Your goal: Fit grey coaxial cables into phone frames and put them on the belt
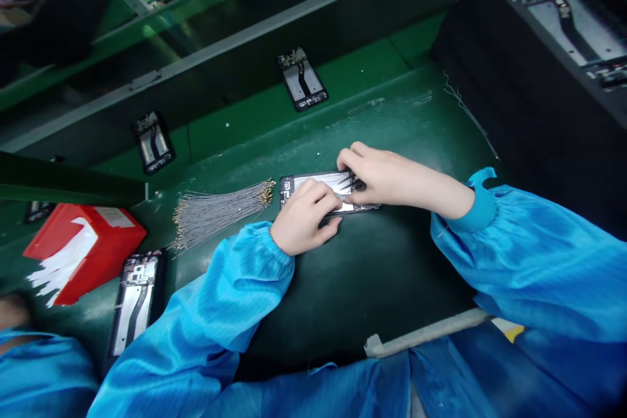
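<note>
An opened phone frame (294, 184) lies flat on the green bench in front of me. My left hand (304, 217) rests on its near edge, fingers curled and pressing down on it. My right hand (379, 176) covers the frame's right end, fingers pinched together over the inside; whatever they pinch is hidden. A fanned bundle of thin grey wires with gold tips (218, 211) lies just left of the frame, apart from both hands. Both arms wear blue sleeves.
Two more phone frames (302, 78) (153, 142) lie on the far green belt, another (134, 300) at near left. A red box with white strips (81, 248) sits at left. A black tray stack (539, 78) stands at right. Another person's blue sleeve (34, 366) is at bottom left.
</note>
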A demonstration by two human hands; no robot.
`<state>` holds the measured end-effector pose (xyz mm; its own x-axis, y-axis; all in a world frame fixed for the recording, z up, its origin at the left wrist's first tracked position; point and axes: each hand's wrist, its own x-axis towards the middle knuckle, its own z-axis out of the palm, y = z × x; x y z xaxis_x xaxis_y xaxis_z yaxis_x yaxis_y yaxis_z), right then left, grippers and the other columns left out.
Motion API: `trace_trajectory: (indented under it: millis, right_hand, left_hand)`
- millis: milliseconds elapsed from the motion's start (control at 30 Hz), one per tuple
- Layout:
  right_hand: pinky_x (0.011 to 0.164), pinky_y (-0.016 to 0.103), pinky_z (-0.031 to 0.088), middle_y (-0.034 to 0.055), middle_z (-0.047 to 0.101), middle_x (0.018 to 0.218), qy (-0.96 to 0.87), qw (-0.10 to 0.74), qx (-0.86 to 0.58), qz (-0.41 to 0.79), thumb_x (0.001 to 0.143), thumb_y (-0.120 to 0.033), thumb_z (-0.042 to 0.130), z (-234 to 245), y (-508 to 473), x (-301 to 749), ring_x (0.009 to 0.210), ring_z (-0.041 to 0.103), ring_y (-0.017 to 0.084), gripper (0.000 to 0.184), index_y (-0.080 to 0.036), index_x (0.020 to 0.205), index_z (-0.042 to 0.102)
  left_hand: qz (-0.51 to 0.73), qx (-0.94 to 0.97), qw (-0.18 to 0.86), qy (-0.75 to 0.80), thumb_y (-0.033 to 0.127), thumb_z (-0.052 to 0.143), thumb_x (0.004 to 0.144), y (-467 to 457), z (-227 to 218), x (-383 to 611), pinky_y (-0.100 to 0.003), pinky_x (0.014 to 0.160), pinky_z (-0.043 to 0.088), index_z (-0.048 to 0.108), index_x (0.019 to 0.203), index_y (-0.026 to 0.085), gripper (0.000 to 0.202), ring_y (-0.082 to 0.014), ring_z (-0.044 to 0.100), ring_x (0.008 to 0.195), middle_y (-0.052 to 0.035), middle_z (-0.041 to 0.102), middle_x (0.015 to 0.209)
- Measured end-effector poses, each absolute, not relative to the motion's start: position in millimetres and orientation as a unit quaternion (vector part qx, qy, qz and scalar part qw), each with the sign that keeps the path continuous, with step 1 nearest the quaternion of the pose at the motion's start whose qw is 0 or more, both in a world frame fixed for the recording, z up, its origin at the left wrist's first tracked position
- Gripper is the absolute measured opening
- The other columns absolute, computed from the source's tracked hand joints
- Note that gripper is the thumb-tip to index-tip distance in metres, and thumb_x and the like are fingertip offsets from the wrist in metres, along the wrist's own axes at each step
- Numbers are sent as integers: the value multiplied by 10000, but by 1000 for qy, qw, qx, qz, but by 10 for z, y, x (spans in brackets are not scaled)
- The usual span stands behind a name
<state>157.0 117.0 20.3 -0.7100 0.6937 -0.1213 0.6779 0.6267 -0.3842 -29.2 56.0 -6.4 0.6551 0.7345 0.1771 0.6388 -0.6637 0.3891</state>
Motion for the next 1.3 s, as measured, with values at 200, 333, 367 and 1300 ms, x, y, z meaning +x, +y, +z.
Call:
trace_trajectory:
  millis: [200,333,367,1300]
  right_hand:
    - [609,267,358,34,484,871,-847,201,-451,198,750,-289,541,149,1400,1629,706,484,150,180,-179,870,465]
    - [647,272,376,33,489,833,-832,253,-463,173,743,-246,529,62,1489,1666,741,493,163,123,-179,827,469]
    - [658,277,381,36,490,828,-830,255,-467,169,740,-242,528,38,1513,1666,755,496,169,117,-179,822,471]
    - [627,361,358,187,523,973,-806,180,-563,-38,758,-431,488,-126,2053,1434,918,448,332,390,-104,967,532]
  left_hand:
    - [43,896,91,432,465,594,697,735,93,-417,-449,888,286,355,1292,172,705,-298,390,1084,-131,450,1188]
    - [41,891,46,450,515,598,665,1103,195,-554,-442,887,271,381,1280,195,726,-294,408,1066,-114,472,1166]
    - [47,879,26,474,505,601,667,1226,217,-610,-443,890,267,393,1270,202,706,-298,402,1076,-112,470,1175]
    - [18,829,-40,558,186,462,838,440,153,-1123,-364,768,365,564,808,176,107,-205,488,859,-58,577,890]
